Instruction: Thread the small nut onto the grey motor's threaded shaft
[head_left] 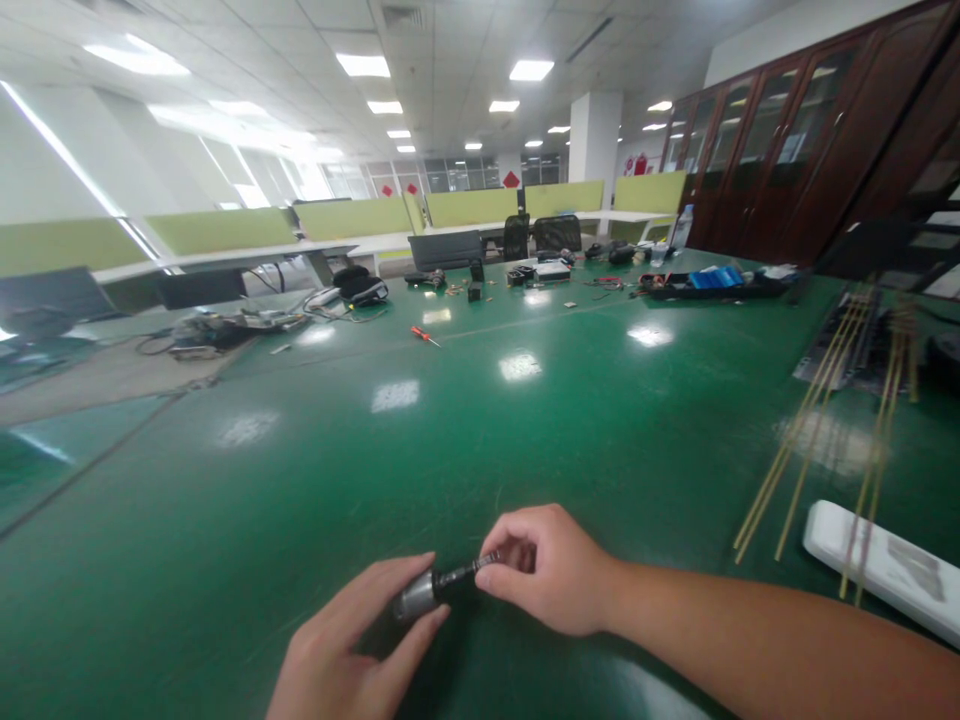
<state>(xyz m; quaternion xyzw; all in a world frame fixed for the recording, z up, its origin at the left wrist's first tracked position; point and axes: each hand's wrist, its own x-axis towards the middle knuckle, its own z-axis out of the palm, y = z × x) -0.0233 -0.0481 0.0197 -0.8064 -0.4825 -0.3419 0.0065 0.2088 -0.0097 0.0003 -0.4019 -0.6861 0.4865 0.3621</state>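
Near the front of the green table (450, 450), a short silver metal cylinder (418, 595) lies between the thumb and fingers of my left hand (360, 630). A thin dark shaft with ridges (454, 577) sticks out of the cylinder's right end. My right hand (551, 570) pinches the far end of this shaft between thumb and forefinger, where small rings or coils show. The two pieces are in line, tilted slightly up to the right. I cannot tell what exact kind of part it is.
On the right lie thin bamboo sticks (799, 440) and a white case (885, 565). A red screwdriver (424, 335) rests farther off. Behind it are a black tray (675, 288), several small electronic parts and tangled cables (232, 325).
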